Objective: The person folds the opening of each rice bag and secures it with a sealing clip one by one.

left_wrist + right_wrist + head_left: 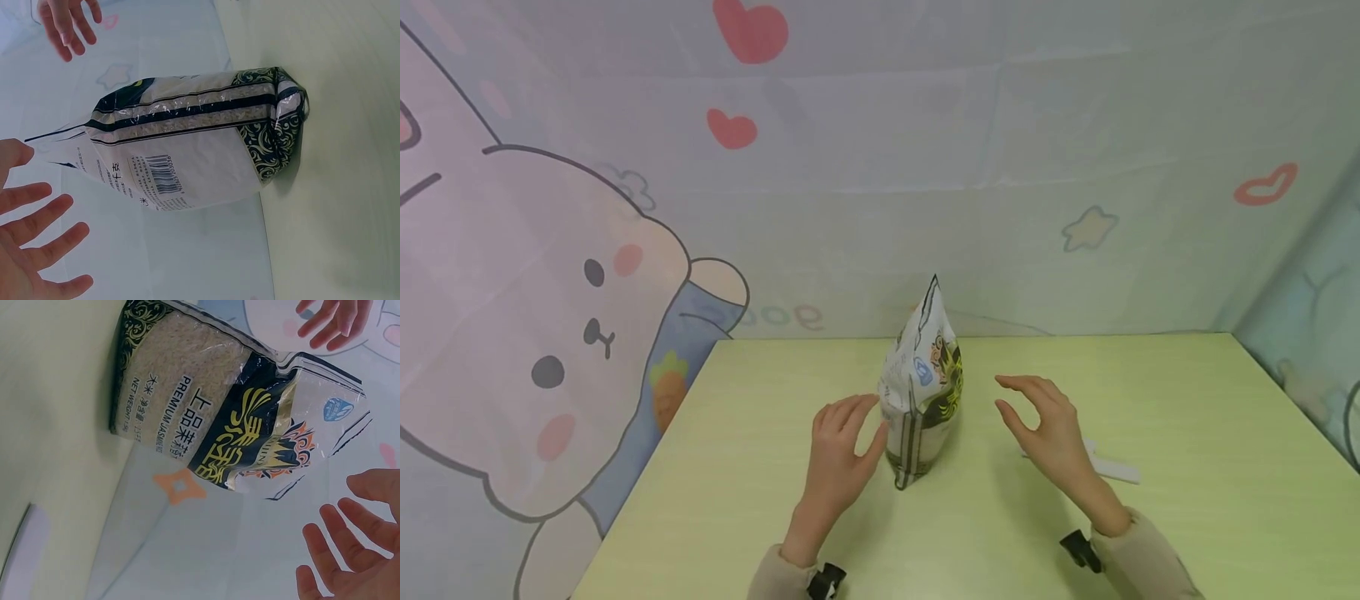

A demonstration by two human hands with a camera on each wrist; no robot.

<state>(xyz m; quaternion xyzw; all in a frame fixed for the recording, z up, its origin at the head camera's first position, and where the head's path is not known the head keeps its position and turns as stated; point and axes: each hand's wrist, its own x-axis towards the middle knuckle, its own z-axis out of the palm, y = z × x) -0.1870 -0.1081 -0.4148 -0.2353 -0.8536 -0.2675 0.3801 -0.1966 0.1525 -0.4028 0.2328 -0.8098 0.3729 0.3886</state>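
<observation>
A bag of rice (pixel 921 392) stands upright on the table, its top narrowing to a pointed edge. In the right wrist view the front of the rice bag (pixel 206 400) shows grains through a clear window and the words "Premium Jasmine". A barcode marks the back of the rice bag (pixel 181 144) in the left wrist view. Just left of the bag, my left hand (pixel 842 450) has spread fingers, its fingertips near the bag's side. On the other side my right hand (pixel 1052 429) hovers apart from the bag, thumb and fingers spread, with nothing held.
A flat white object (pixel 1116 470) lies on the pale table (pixel 760 392), partly behind the right hand and wrist. Behind the table hangs a cloth backdrop (pixel 880 167) printed with hearts and a cartoon rabbit. Each wrist wears a small black device (pixel 1081 551).
</observation>
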